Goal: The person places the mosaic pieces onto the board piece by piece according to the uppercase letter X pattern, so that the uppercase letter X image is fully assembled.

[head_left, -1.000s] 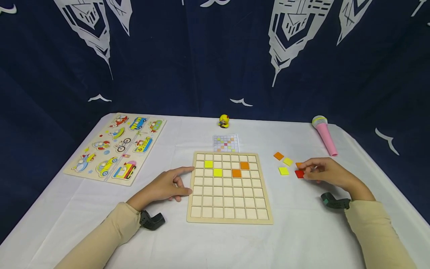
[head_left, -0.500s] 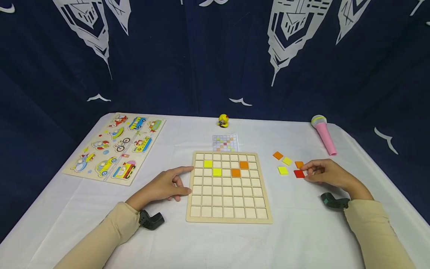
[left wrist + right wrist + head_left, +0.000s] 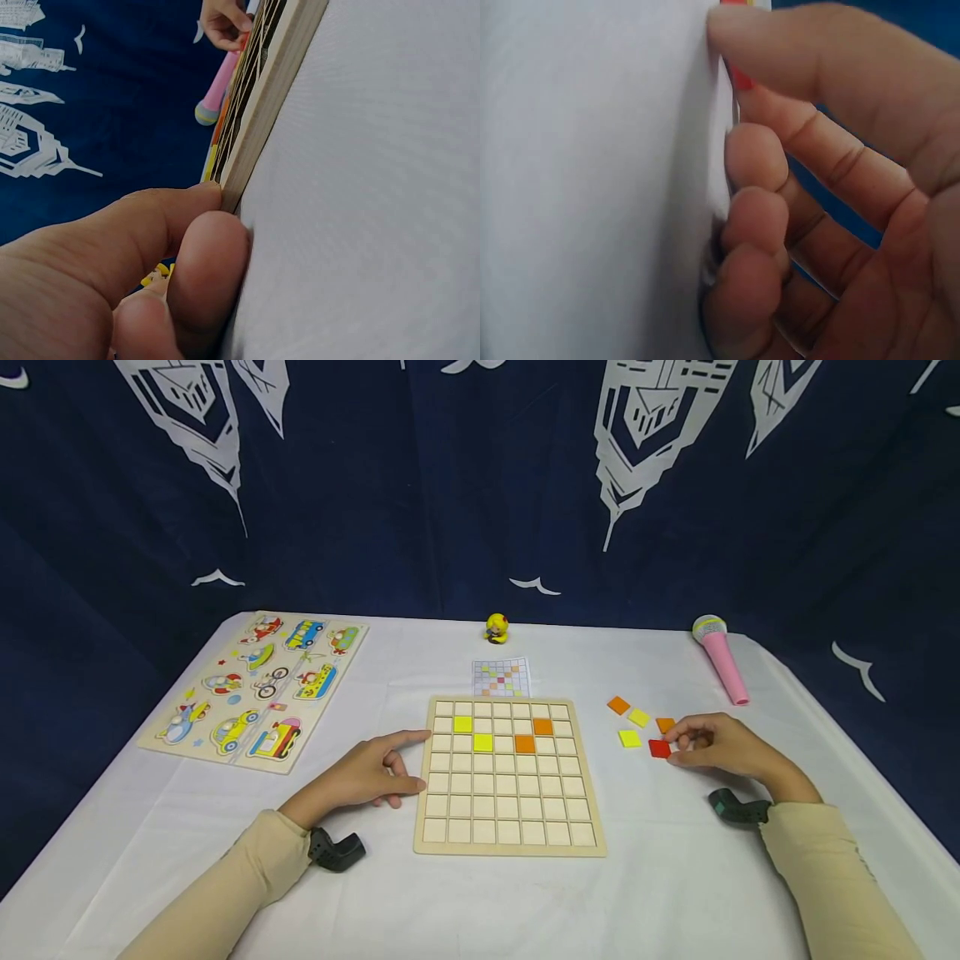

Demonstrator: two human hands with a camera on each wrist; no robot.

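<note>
I see the red tile (image 3: 659, 748) has slid closer to the grid board (image 3: 510, 843), right hand (image 3: 716, 747) pinching it. My left hand (image 3: 367, 774) rests flat, fingers relaxed, against the board's left edge.

- My right hand (image 3: 716, 747) covers the near edge of the red tile (image 3: 659, 748), so I cannot tell from the head view whether my fingers pinch it or only touch it.
- In the right wrist view only a red sliver (image 3: 740, 77) shows between my thumb and forefinger; the rest is hidden.
- The pattern card (image 3: 501, 677) is too small to read.
- In the left wrist view the board (image 3: 264, 97) shows edge-on, its squares unreadable, and the picture's top cuts it off.
- My left hand (image 3: 112, 277) is blurred there and cut off at the bottom edge.
- Both forearms run out of the head view's lower edge.
</note>
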